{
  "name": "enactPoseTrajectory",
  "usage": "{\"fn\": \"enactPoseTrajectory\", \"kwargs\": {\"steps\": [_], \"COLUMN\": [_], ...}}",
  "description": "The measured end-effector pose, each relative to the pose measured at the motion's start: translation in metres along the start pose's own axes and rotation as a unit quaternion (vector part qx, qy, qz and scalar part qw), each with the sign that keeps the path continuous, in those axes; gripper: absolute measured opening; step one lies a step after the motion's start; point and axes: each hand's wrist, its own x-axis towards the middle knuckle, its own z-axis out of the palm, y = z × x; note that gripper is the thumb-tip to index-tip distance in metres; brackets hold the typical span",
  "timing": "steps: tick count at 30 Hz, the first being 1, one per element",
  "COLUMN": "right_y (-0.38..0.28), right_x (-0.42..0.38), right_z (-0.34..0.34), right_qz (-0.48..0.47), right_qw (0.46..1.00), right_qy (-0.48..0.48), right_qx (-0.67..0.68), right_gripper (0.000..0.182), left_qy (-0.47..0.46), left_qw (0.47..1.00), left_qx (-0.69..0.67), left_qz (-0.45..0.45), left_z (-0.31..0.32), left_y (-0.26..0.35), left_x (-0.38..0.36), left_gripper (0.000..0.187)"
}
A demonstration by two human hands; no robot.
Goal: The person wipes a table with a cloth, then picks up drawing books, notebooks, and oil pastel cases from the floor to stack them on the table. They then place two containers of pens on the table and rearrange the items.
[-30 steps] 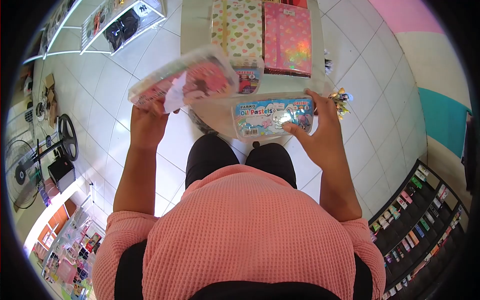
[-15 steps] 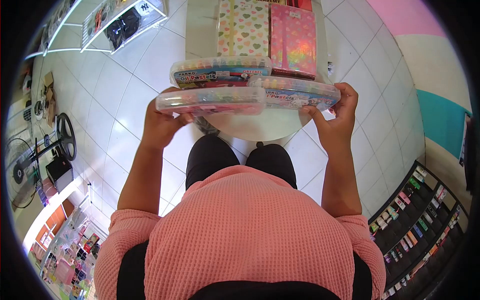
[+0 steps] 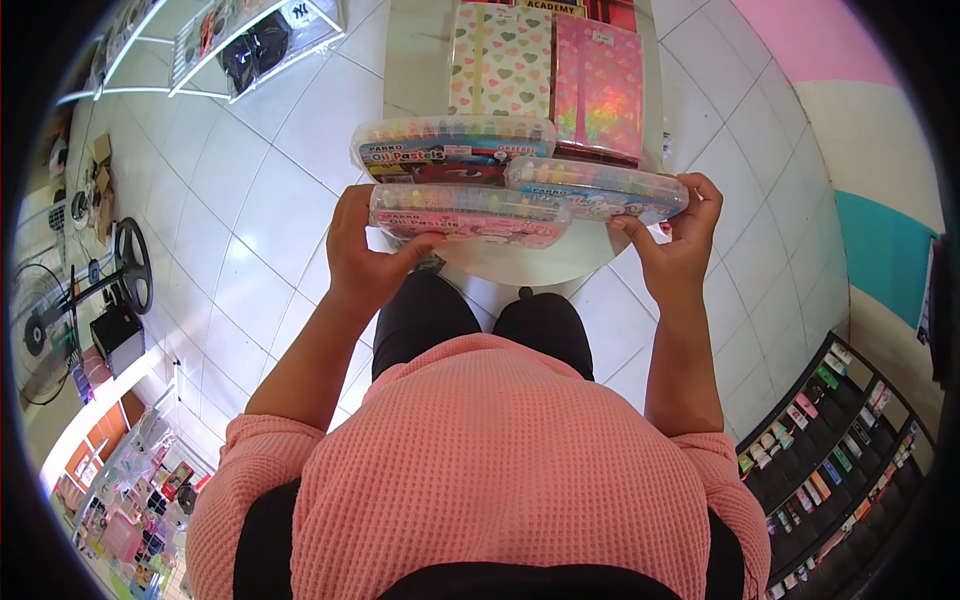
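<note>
My left hand [image 3: 372,250] grips the left end of a pink oil pastel case [image 3: 465,215], thumb along its front and fingers behind. The clear plastic lid faces up. My right hand [image 3: 680,235] pinches the right end of a blue oil pastel case [image 3: 600,190], whose left part lies behind the pink case. Farther back is a third oil pastel case [image 3: 450,150] with a dark and red picture, touched by neither hand. Behind these lie a heart-patterned notebook [image 3: 500,65] and a shiny pink notebook [image 3: 598,90], both with elastic bands.
The items sit on a pale table [image 3: 530,262] with a rounded near edge. A white wire rack [image 3: 255,50] stands at upper left, and a fan [image 3: 130,268] at left. Lower right holds a black shelf [image 3: 840,460] of small goods. White tiles [image 3: 280,200] cover the floor.
My left hand has moved right with the pink case, which now overlaps more of the blue case and shows its front label. My right hand stays nearly in place.
</note>
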Motion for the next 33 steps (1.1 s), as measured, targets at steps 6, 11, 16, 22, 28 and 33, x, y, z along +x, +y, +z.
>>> {"fn": "enactPoseTrajectory", "kwargs": {"steps": [6,11,16,22,28,33], "right_y": [0.001,0.003,0.015,0.012,0.029,0.026], "right_x": [-0.004,-0.011,-0.017,-0.028,-0.037,-0.035], "right_z": [0.001,0.01,0.014,0.034,0.047,0.046], "right_qz": [0.038,0.033,-0.03,-0.002,-0.002,-0.028], "right_qw": [0.999,0.999,0.997,0.999,0.999,0.998], "right_qy": [-0.005,0.016,0.002,0.009,0.034,0.02], "right_qx": [-0.028,0.001,0.078,0.038,-0.006,-0.048], "right_gripper": [0.076,0.085,0.113,0.136,0.112,0.098], "left_qy": [-0.01,0.036,0.044,0.032,0.043,0.046], "left_qw": [0.998,0.998,0.997,0.965,0.954,0.95], "left_qx": [0.0,0.042,-0.009,-0.248,-0.28,-0.294], "left_qz": [-0.06,-0.037,-0.059,-0.081,-0.099,-0.096], "left_z": [0.005,0.008,0.01,0.03,0.033,0.037], "left_y": [0.006,-0.004,0.002,0.007,0.01,0.008], "left_x": [-0.006,-0.017,-0.006,-0.002,-0.003,-0.004], "left_gripper": [0.062,0.084,0.122,0.137,0.137,0.138]}}
